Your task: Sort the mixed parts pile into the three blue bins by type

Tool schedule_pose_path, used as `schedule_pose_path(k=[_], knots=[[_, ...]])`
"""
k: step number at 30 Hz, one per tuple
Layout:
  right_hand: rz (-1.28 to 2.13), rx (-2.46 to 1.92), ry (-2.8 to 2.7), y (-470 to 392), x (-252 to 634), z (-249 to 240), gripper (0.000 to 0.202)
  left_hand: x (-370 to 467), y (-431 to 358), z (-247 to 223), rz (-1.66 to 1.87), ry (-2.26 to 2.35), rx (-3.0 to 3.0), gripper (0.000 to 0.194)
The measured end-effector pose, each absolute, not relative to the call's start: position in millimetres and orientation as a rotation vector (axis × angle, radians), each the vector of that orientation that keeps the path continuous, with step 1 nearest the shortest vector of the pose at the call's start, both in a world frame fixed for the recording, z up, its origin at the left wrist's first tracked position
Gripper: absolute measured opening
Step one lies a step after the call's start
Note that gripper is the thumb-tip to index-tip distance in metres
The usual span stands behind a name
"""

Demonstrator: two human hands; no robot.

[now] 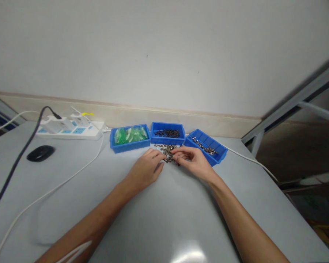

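Observation:
A loose pile of small metal screws (166, 149) lies on the table in front of the middle blue bin. My left hand (145, 168) reaches in from the left, its fingertips touching the pile's near-left edge and the thumb held apart from the fingers. On the pile's right side is my right hand (194, 162), thumb and forefinger drawn together in a pinch; whatever sits between them is too small to make out. Dark screws fill part of the middle blue bin (157, 126). Shinier screws lie in the tilted right blue bin (220, 149), beside my right hand.
The left blue bin (120, 149) holds green-and-clear plastic packets (131, 135). Farther left are a white power strip (95, 135) with plugged-in adapters, a black computer mouse (40, 153) and a white cable (71, 178) across the grey table (164, 226). A wall stands behind.

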State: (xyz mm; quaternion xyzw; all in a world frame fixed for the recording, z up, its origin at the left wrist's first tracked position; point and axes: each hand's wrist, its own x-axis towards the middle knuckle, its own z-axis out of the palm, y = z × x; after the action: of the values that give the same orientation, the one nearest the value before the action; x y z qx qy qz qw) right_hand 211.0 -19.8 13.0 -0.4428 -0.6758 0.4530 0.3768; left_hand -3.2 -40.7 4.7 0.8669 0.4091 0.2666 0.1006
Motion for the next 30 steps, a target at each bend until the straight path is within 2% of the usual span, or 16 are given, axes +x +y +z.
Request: schedule_pose_path(k=[4, 9, 14, 19, 25, 27, 30], knots=[[1.143, -1.161, -1.710, -19, 211, 14, 0.026, -1, -40, 3, 0.566, 1.290, 2.669, 0.014], [1.168, -1.155, -1.708, -20, 210, 13, 0.026, -2, -36, 1, 0.556, 1.345, 2.686, 0.016], [1.219, -1.118, -1.755, -21, 210, 12, 0.026, -5, -35, 4, 0.819, 1.275, 2.524, 0.009], [1.461, -0.991, -1.633, -25, 206, 14, 0.032, -2, -42, 14, 1.188, 1.157, 2.171, 0.007], [1.386, -1.018, -1.397, -19, 197, 19, 0.028, 0, -43, 11, 1.143, 1.154, 2.162, 0.017], [1.305, -0.992, -1.333, -13, 194, 23, 0.035, 0, -41, 5, 1.073, 1.182, 2.292, 0.013], [1.183, -0.975, -1.345, -6, 193, 32, 0.060, -1, -38, -2, 0.947, 1.170, 2.450, 0.013]])
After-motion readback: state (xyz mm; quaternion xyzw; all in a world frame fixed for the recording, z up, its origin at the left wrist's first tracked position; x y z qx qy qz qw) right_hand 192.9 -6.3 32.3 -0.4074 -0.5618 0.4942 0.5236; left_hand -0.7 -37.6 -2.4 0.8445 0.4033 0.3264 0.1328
